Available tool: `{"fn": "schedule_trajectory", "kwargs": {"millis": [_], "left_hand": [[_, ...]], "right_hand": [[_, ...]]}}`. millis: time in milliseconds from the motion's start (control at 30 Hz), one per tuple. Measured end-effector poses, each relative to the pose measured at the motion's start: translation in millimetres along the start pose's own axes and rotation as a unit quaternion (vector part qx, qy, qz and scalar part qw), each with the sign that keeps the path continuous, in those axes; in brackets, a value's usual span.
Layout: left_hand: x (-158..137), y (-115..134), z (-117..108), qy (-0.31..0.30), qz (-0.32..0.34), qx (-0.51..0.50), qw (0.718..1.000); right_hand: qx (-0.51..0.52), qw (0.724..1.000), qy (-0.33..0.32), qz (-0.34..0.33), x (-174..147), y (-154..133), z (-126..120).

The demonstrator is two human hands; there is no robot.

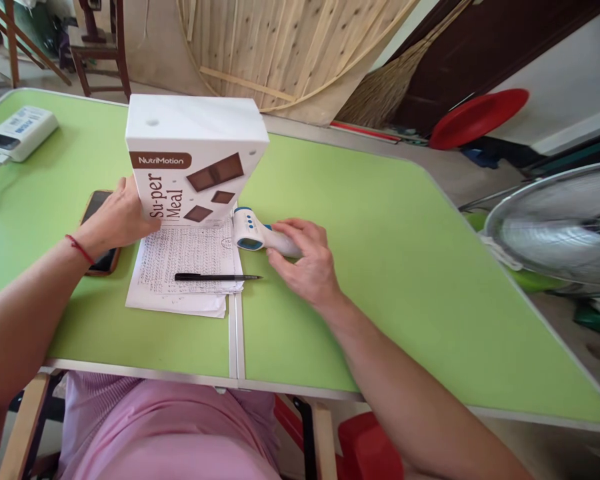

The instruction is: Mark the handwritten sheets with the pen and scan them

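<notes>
A white box (200, 180) marked "NutriMotion Su-per Meal" stands upright over the far part of some handwritten papers (180, 260). My left hand (125, 217) grips the lower left side of that box; part of its fingers is hidden behind it. Under my left wrist lies a phone (103, 263), partly covered. To the right of the box, my right hand (305, 257) is closed around the handle of a white and blue infrared thermometer (247, 230), which lies on its side at the table. A black pen (215, 277) rests across the papers.
The green folding table (380, 253) has a metal seam down its middle. At the far left sits a white power bank (23, 133) with a cable. Beyond the right edge stands a fan (560, 227), near a red basin (480, 117). A wooden chair (100, 50) is behind the table.
</notes>
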State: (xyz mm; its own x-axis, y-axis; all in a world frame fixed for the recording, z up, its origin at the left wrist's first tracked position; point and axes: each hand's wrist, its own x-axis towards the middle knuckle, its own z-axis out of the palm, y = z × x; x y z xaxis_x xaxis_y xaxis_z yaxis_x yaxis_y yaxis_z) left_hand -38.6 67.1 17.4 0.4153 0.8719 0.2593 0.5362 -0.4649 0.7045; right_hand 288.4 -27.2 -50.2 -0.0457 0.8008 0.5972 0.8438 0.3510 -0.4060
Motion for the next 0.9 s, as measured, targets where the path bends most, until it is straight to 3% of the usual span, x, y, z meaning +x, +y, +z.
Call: {"fn": "schedule_trajectory", "kwargs": {"millis": [100, 200, 333, 433, 600, 700, 800, 900], "left_hand": [[-5.1, 0.8, -6.0, -0.01, -0.086, 0.201, 0.976], [-14.1, 11.2, -11.5, -0.083, -0.113, 0.275, 0.951], [-27.7, 38.5, -8.0, -0.241, -0.008, 0.274, 0.931], [-33.4, 57.7, 5.3, -0.289, 0.057, 0.278, 0.914], [-39.5, 63.2, 34.3, -0.237, 0.157, 0.293, 0.913], [-45.4, 61.6, 47.4, -0.259, 0.19, 0.321, 0.891], [-49.3, 65.3, 54.2, -0.302, 0.189, 0.348, 0.867], [-49.5, 70.7, 56.1, -0.326, 0.163, 0.364, 0.857]], "right_hand": [[0.016, 0.999, 0.009, -0.041, -0.5, -15.7, -8.1], [0.061, 0.991, -0.072, -0.093, -2.8, -27.5, -10.8], [0.089, 0.975, -0.132, -0.153, -8.0, -33.0, -5.9], [0.08, 0.974, -0.139, -0.162, -10.5, -33.0, -2.8], [0.037, 0.99, -0.105, -0.084, -9.1, -29.6, -3.2], [0.086, 0.996, -0.033, 0.0, -8.3, -30.2, -4.1], [0.193, 0.976, 0.019, 0.098, -9.2, -36.7, -3.3], [0.304, 0.94, -0.022, 0.155, -10.1, -45.8, -0.2]]}}
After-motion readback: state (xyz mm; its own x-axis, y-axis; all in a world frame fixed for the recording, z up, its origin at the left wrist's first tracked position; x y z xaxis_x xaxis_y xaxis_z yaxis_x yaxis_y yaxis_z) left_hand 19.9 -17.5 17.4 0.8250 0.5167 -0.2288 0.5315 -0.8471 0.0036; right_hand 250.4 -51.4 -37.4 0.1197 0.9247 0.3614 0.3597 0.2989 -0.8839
